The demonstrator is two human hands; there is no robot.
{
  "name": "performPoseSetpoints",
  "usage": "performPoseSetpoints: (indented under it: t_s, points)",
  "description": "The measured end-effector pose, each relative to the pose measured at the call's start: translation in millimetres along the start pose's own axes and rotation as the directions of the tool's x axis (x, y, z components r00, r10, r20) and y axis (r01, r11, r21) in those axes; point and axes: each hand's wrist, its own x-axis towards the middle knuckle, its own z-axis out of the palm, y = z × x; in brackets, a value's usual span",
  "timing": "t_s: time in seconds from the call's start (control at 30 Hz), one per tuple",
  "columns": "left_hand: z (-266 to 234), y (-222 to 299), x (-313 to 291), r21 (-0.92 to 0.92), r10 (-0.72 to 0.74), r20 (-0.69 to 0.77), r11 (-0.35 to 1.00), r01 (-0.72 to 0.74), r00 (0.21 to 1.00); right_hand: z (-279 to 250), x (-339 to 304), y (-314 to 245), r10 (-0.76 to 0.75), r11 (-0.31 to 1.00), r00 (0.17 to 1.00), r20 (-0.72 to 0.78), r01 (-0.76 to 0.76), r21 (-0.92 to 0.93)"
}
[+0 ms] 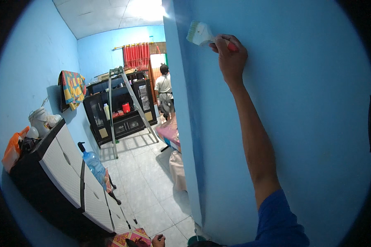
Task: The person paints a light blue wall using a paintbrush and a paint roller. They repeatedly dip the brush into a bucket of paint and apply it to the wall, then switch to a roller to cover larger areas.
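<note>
You have one paintbrush (201, 33) before you, one stepladder (135, 98) farther off, one blue water jug (92, 164) beside one drawer cabinet (66, 158), and one other person (164, 85) at the back. Your right hand (233, 53) is raised and closed round the brush's red handle, its bristles pointing left at the blue wall (309, 103), near the corner edge. Your left hand (158, 241) sits low by the frame's edge, fingers partly curled; whether it holds anything, you cannot tell

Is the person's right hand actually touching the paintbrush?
Touching: the head view shows the right hand gripping the paintbrush by its red handle.
</note>
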Motion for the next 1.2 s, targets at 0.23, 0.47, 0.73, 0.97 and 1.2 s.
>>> performPoseSetpoints:
  t_s: [0.23, 0.47, 0.73, 0.97, 1.2]
  points:
    - [-1, -2, 11, -0.035, -0.077, 0.048, 0.996, 0.079, 0.996, -6, -7, 19, 0.104, 0.978, 0.976, 0.193, -0.066, -0.198]
    - [3, -26, 7, -0.112, -0.192, 0.083, 0.973, 0.201, 0.978, -18, -32, 1, 0.124, 0.976, 0.976, 0.177, -0.087, -0.201]
    - [21, -55, 31, -0.111, 0.018, -0.043, 0.994, -0.023, 0.999, -11, -37, 28, 0.097, 0.971, 0.968, 0.231, -0.04, -0.237]
    - [18, -28, 19, -0.052, -0.038, 0.07, 0.998, 0.042, 0.997, -50, -105, 3, 0.19, 0.967, 0.952, 0.241, -0.138, -0.215]
    - [22, -21, 31, -0.14, 0.029, 0.021, 0.99, -0.026, 0.999, -46, -129, 28, 0.02, 0.963, 0.968, 0.248, 0.048, -0.265]
